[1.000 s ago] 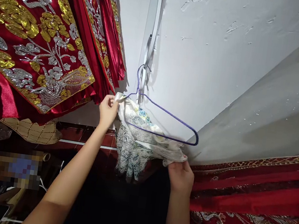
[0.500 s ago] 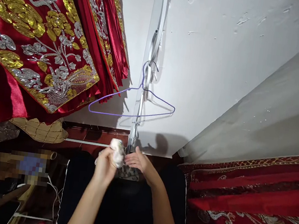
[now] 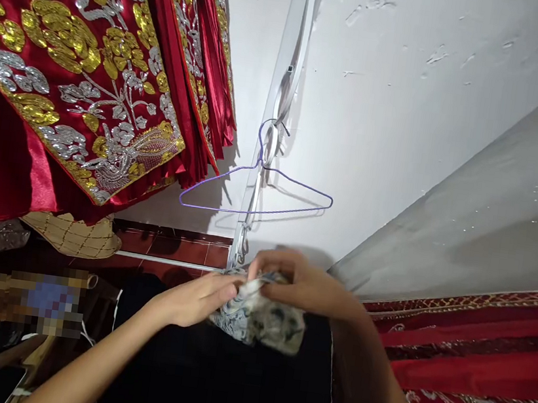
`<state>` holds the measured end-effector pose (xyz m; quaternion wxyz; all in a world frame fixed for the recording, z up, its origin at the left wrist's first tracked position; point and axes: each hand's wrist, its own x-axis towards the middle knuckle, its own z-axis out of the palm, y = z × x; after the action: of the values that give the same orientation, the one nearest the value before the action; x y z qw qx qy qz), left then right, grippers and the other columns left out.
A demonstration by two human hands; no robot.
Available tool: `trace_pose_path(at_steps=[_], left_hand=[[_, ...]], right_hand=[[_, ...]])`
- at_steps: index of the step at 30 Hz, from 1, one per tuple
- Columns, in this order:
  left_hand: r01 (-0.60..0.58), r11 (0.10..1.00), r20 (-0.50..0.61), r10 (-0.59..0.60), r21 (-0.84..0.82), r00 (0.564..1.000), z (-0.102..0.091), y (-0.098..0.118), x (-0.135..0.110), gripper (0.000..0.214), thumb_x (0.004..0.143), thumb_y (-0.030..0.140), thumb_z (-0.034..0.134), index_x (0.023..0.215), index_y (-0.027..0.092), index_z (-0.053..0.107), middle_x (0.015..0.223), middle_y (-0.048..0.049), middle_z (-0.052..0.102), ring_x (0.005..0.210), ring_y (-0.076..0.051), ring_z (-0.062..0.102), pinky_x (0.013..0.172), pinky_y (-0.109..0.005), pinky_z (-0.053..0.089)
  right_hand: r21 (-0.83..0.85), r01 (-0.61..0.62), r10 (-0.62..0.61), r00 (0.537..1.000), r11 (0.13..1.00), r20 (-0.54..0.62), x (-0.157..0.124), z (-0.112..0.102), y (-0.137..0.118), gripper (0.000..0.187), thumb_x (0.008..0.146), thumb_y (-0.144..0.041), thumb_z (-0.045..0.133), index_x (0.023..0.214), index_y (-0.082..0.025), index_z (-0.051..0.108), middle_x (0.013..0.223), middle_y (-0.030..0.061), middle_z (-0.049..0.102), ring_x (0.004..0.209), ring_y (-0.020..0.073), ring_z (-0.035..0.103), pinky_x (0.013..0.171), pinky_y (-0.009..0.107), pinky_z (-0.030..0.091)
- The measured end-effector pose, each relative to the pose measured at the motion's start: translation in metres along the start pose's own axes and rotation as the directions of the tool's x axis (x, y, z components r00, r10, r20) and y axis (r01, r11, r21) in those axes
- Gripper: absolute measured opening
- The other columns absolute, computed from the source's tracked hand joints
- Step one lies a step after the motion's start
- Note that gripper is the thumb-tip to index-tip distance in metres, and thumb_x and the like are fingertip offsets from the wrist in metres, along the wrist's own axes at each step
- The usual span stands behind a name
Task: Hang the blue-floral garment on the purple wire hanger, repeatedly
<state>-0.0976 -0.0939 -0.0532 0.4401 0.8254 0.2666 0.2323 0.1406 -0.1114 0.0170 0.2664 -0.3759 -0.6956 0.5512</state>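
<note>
A bunched patterned cloth [image 3: 275,324], pale with dark blue-grey and black markings, lies over my lap in the lower middle of the head view. My left hand [image 3: 201,298] holds its left side, fingers pressed together on the fabric. From the right, my right hand [image 3: 291,280] pinches the top of the cloth between bent fingers and thumb. The two hands nearly meet at a whitish fold. Beyond them, a purple clothes hanger [image 3: 252,214] hangs by its hook with nothing on it. Motion blurs part of the cloth and my right hand.
Red satin garments with gold and silver embroidery [image 3: 117,76] hang at left. A pale metal upright [image 3: 272,63] stands against the white wall [image 3: 383,124]. More red embroidered fabric [image 3: 486,362] lies at right, below a grey sheet [image 3: 498,192]. Cluttered shelving [image 3: 30,355] is lower left.
My right hand was open and apart from the cloth; now it grips it. My left hand has moved right with the cloth, which has spread from a small bundle. The view has shifted slightly.
</note>
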Motion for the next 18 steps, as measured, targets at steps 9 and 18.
trace_pose_path(at_steps=[9, 18], left_hand=[[0.395, 0.823, -0.151, -0.365, 0.408, 0.918, -0.061, -0.050, -0.018, 0.020, 0.083, 0.041, 0.063, 0.074, 0.025, 0.070, 0.071, -0.0052, 0.070, 0.069, -0.026, 0.065, 0.066, -0.029, 0.042], [0.269, 0.750, -0.205, -0.180, 0.604, 0.962, -0.127, -0.037, -0.004, 0.040, 0.091, 0.042, 0.050, 0.118, 0.020, 0.069, 0.133, -0.0112, 0.065, 0.123, -0.032, 0.060, 0.108, -0.040, 0.042]], right_hand=[[-0.379, -0.107, -0.240, 0.612, 0.919, -0.754, 0.062, -0.053, 0.085, 0.037, 0.078, -0.021, 0.063, 0.114, -0.022, 0.073, 0.092, 0.0035, 0.073, 0.061, 0.0148, 0.057, 0.061, 0.029, 0.046], [-0.501, -0.123, -0.293, 0.683, 0.857, -0.669, 0.025, -0.058, 0.109, 0.021, 0.087, -0.029, 0.059, 0.097, -0.026, 0.076, 0.101, 0.0014, 0.078, 0.093, 0.0258, 0.070, 0.084, 0.036, 0.052]])
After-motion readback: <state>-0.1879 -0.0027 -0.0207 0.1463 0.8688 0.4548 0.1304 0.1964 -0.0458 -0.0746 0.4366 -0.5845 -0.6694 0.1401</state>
